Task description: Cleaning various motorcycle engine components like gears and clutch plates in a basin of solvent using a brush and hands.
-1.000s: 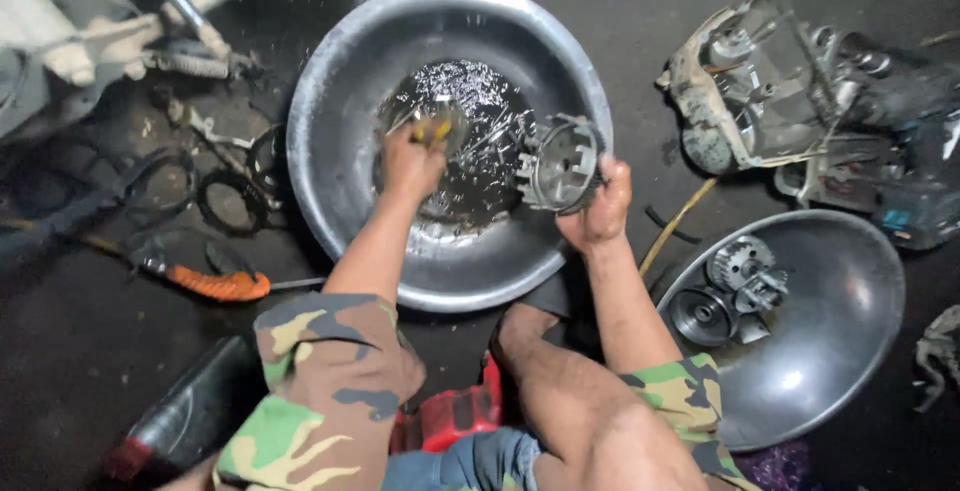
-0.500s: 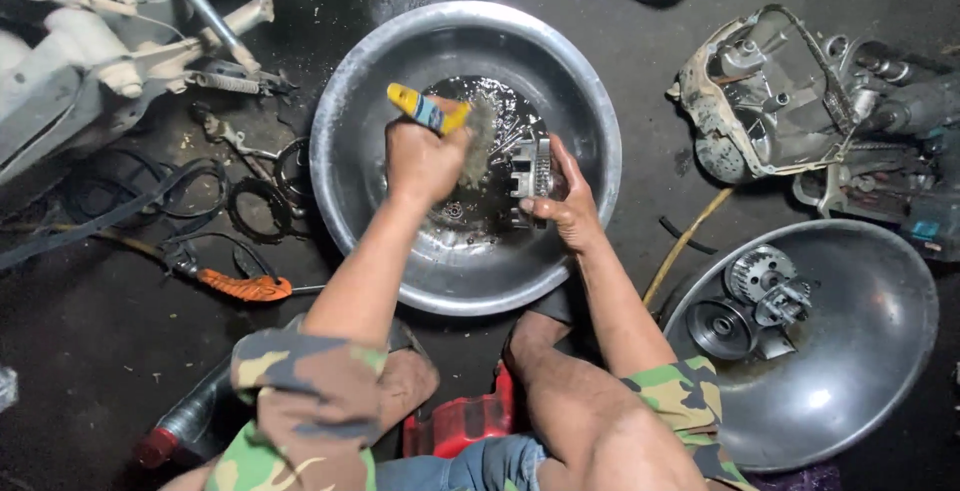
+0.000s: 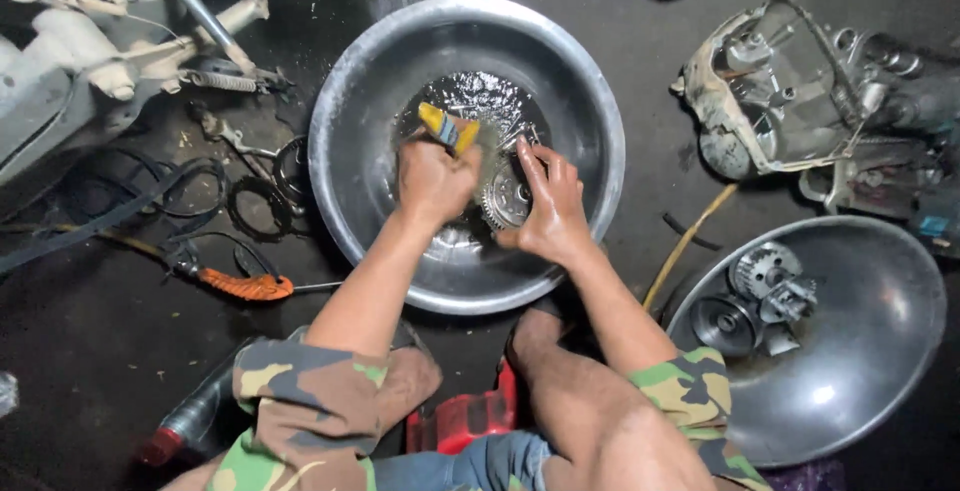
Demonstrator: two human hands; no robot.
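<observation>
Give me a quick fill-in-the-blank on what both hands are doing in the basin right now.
1. The left hand grips a yellow-handled ____.
2. The right hand steadies a toothed metal ____ in the large round steel basin.
3. The smaller steel bowl lies to the person's ____.
4. The orange-handled tool lies on the ____.

Missing: brush; gear; right; floor

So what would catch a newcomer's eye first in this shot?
The big steel basin at centre, where the left hand grips a yellow-handled brush and the right hand steadies a toothed gear in shallow liquid. At lower right a second steel bowl holds cleaned metal parts; an engine casing lies at upper right.
</observation>
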